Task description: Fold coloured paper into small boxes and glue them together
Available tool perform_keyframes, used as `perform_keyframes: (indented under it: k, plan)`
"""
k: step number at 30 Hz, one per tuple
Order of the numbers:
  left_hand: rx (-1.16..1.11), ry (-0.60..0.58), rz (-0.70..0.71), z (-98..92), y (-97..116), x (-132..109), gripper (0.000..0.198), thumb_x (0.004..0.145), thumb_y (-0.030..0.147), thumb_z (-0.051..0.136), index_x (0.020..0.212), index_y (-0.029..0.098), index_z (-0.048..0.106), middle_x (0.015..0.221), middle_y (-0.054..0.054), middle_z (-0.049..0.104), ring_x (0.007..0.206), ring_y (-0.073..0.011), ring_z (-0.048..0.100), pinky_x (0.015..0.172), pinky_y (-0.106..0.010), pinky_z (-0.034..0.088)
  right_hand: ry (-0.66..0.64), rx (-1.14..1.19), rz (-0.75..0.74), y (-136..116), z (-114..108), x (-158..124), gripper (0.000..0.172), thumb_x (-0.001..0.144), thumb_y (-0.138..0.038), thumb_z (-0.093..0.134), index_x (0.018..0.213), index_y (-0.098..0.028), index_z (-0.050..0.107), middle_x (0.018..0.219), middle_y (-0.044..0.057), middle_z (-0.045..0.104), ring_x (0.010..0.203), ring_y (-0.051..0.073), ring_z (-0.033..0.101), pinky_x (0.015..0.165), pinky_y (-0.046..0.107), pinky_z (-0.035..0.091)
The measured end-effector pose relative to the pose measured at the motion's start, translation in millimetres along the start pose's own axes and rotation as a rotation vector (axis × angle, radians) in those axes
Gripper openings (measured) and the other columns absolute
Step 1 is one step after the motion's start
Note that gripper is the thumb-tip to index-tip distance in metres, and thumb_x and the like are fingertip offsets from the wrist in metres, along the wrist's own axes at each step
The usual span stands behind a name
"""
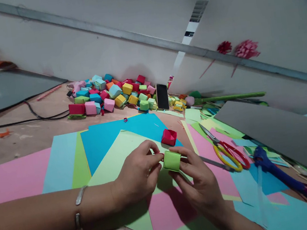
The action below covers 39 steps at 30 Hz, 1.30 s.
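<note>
Green paper cube (172, 161): held up off the worktop between the two hands, above a pale green sheet (112, 165), one face turned toward the viewer.
Right hand (200, 178): partly closed, the cube gripped between a finger at the upper edge and the thumb below; by this grip the near face is left uncovered and, it seems, the cube is steadied.
Left hand (138, 171): fingers curled, index finger and thumb brought close together at the cube's left side; a speck of red shows at the fingertip, but whether it is pinched cannot be told.
Red paper box (169, 138): set just beyond the cube, its hollow side visible; probably placed there to be kept near the fingers.
Scissors (215, 140): laid on paper to the right, handles nearer the wearer than the blades, an arrangement by which pick-up is presumably eased.
Heaped cubes (107, 93): gathered at the wall in many colours, apparently so that working space is left in front.
Phone (162, 97): stood on end beside the heap; its support is not clearly shown.
</note>
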<state>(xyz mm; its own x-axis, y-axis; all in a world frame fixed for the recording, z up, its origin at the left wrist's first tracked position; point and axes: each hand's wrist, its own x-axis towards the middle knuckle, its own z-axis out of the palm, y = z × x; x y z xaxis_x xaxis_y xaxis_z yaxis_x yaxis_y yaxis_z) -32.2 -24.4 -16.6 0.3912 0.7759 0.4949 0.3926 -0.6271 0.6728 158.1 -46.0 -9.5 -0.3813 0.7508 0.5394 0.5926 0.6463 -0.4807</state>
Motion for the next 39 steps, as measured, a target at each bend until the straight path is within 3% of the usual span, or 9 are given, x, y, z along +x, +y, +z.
perform_keyframes:
  k: [7,14,21,25,34,39]
  plan:
    - [-0.049,0.019,-0.049,-0.9,0.1,-1.5,0.027,0.081,0.006,0.053,0.096,0.02,0.071,0.113,-0.009,0.053,0.089,-0.0188,0.055,0.078,-0.033,0.049,0.019,-0.009,-0.001,1.9,2.6,-0.3,0.024,0.086,-0.008,0.057,0.103,-0.021,0.067,0.129,0.012,0.056,0.115,0.024,0.059,0.091,0.039,0.053]
    - [-0.194,-0.004,-0.068,-5.3,3.7,0.7,0.027,0.078,0.007,0.055,0.091,0.021,0.073,0.118,-0.008,0.053,0.083,-0.0164,0.055,0.079,-0.034,0.051,0.035,-0.026,-0.027,1.5,1.0,-1.1,0.03,0.085,-0.007,0.058,0.107,-0.025,0.069,0.136,0.01,0.054,0.125,0.028,0.051,0.099,0.049,0.048]
    - [-0.243,-0.03,-0.075,-9.7,0.9,3.6,0.026,0.077,0.014,0.06,0.093,0.025,0.076,0.129,-0.007,0.052,0.108,-0.0248,0.051,0.095,-0.043,0.046,0.03,-0.032,-0.04,-3.5,-3.0,2.2,0.029,0.082,-0.004,0.059,0.101,-0.023,0.071,0.139,0.011,0.052,0.127,0.029,0.048,0.101,0.051,0.046]
    - [-0.255,-0.035,-0.084,-8.8,-1.8,2.7,0.032,0.074,0.013,0.062,0.096,0.032,0.077,0.139,-0.002,0.049,0.123,-0.0284,0.042,0.095,-0.042,0.045,0.042,-0.065,-0.067,-4.8,-5.6,2.9,0.034,0.079,-0.003,0.058,0.102,-0.024,0.072,0.141,0.011,0.05,0.128,0.03,0.048,0.102,0.056,0.043]
    - [-0.415,-0.121,-0.184,-10.8,-3.5,3.9,0.027,0.076,0.023,0.063,0.096,0.034,0.078,0.142,-0.002,0.048,0.129,-0.0318,0.042,0.102,-0.048,0.041,0.019,-0.031,-0.036,-5.7,-7.7,3.2,0.025,0.082,-0.008,0.059,0.094,-0.024,0.073,0.14,0.01,0.053,0.126,0.029,0.05,0.098,0.054,0.046]
    - [-0.338,-0.118,-0.288,-7.8,-6.0,7.0,0.022,0.077,0.026,0.064,0.093,0.029,0.078,0.128,-0.009,0.056,0.124,-0.0319,0.049,0.103,-0.05,0.043,0.004,0.048,0.02,-6.7,-8.9,4.7,0.028,0.08,-0.007,0.061,0.102,-0.021,0.068,0.123,0.01,0.062,0.116,0.025,0.056,0.096,0.046,0.049]
